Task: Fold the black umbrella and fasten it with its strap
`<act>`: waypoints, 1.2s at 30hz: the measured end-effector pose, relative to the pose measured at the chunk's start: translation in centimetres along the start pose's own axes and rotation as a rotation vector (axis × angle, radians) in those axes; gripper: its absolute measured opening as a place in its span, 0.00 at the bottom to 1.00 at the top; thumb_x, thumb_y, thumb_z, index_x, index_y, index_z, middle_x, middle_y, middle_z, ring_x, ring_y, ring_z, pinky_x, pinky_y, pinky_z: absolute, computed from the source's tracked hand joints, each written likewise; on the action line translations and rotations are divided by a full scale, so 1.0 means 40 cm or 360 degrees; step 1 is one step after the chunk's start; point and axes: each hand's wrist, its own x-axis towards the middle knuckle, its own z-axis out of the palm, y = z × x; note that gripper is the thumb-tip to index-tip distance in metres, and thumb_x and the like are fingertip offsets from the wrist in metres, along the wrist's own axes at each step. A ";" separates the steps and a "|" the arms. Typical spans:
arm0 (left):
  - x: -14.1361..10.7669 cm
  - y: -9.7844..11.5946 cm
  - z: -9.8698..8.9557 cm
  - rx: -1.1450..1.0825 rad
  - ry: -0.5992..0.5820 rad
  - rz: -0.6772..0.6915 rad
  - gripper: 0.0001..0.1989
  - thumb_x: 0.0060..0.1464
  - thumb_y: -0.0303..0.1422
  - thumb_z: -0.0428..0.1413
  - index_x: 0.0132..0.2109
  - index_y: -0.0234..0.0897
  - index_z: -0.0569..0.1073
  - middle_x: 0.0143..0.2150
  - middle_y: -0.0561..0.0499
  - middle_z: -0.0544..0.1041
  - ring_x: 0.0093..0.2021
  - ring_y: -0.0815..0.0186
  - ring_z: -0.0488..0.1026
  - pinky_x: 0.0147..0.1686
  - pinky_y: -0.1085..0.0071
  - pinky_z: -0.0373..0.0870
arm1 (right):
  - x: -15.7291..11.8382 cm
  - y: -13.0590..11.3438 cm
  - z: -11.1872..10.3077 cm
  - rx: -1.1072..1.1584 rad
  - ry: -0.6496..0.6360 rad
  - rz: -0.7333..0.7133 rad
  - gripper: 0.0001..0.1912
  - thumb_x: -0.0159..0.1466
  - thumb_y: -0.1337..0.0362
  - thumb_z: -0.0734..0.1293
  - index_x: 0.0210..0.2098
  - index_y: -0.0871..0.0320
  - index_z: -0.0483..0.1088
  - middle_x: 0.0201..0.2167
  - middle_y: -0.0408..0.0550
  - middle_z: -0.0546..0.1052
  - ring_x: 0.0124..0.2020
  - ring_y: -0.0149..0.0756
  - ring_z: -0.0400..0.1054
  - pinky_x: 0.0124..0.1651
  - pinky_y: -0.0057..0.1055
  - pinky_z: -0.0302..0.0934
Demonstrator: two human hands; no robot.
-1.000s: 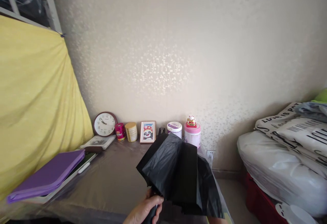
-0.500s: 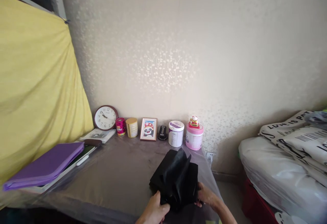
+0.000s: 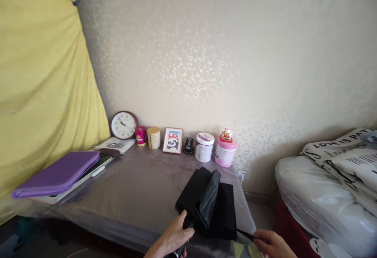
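Note:
A black folding umbrella lies collapsed at the near right of the table, its fabric in loose, flat folds. One fold stands up in the middle. My left hand is closed round its black handle, whose lower end shows below the fingers. Off to the right, my right hand pinches the end of a thin black strap and holds it stretched out from the umbrella's fabric.
A grey table has a clear plastic cover. Along the wall stand a clock, tins, a framed panda picture, a white tub and a pink tub with a figurine. A purple folder lies left; stuffed bags are right.
My right hand has moved right and away from the fabric, drawing the strap out. My left hand has shifted slightly left, showing more of the handle. The view has tilted down a little.

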 end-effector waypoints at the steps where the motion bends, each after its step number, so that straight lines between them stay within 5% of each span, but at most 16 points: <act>1: -0.001 -0.003 0.004 0.0040 0.0030 0.0005 0.36 0.50 0.37 0.46 0.63 0.35 0.41 0.29 0.51 0.72 0.18 0.66 0.70 0.18 0.70 0.65 | -0.001 0.015 -0.003 -0.0003 -0.0056 0.0006 0.08 0.46 0.58 0.64 0.14 0.49 0.72 0.13 0.48 0.72 0.19 0.44 0.69 0.24 0.38 0.62; 3: -0.001 -0.009 0.016 0.0126 0.0116 0.0044 0.35 0.50 0.36 0.47 0.63 0.34 0.45 0.32 0.47 0.73 0.21 0.64 0.71 0.23 0.68 0.68 | 0.001 0.037 -0.010 0.0016 -0.0093 -0.0001 0.06 0.45 0.57 0.64 0.17 0.46 0.74 0.19 0.50 0.76 0.25 0.49 0.71 0.31 0.42 0.64; 8: -0.003 -0.017 0.050 0.0806 0.0434 0.0363 0.32 0.48 0.29 0.50 0.61 0.42 0.53 0.50 0.46 0.71 0.49 0.60 0.69 0.48 0.68 0.62 | 0.009 0.009 -0.028 0.0014 0.0321 -0.0051 0.09 0.46 0.53 0.63 0.23 0.44 0.74 0.30 0.51 0.78 0.35 0.52 0.72 0.41 0.43 0.64; 17: -0.028 -0.003 0.078 0.1043 0.0412 0.0293 0.34 0.50 0.27 0.48 0.64 0.38 0.48 0.52 0.44 0.69 0.48 0.62 0.69 0.47 0.72 0.62 | 0.048 -0.240 0.012 -0.0117 0.0532 -0.0649 0.15 0.62 0.57 0.56 0.40 0.54 0.71 0.39 0.49 0.75 0.41 0.38 0.69 0.45 0.31 0.63; 24: -0.035 0.003 0.096 0.1125 0.0401 0.0233 0.37 0.49 0.22 0.46 0.65 0.40 0.43 0.57 0.42 0.63 0.48 0.61 0.69 0.46 0.70 0.63 | 0.087 -0.378 0.077 -0.0437 0.0338 -0.1103 0.14 0.64 0.66 0.54 0.43 0.53 0.69 0.40 0.47 0.73 0.43 0.35 0.68 0.48 0.33 0.61; 31: -0.038 0.013 0.103 0.1177 0.0383 0.0131 0.36 0.50 0.20 0.44 0.65 0.33 0.41 0.61 0.38 0.57 0.50 0.60 0.68 0.46 0.70 0.63 | 0.138 -0.380 0.112 -0.0983 0.0148 -0.0958 0.23 0.61 0.72 0.55 0.56 0.55 0.58 0.37 0.48 0.73 0.32 0.35 0.71 0.32 0.27 0.62; 36: -0.042 0.026 0.108 0.1229 0.0378 0.0037 0.35 0.50 0.19 0.43 0.64 0.32 0.42 0.62 0.40 0.58 0.52 0.63 0.67 0.48 0.74 0.61 | 0.163 -0.393 0.115 -0.1153 0.0042 -0.0841 0.15 0.63 0.71 0.53 0.42 0.55 0.67 0.35 0.47 0.74 0.34 0.33 0.71 0.32 0.25 0.60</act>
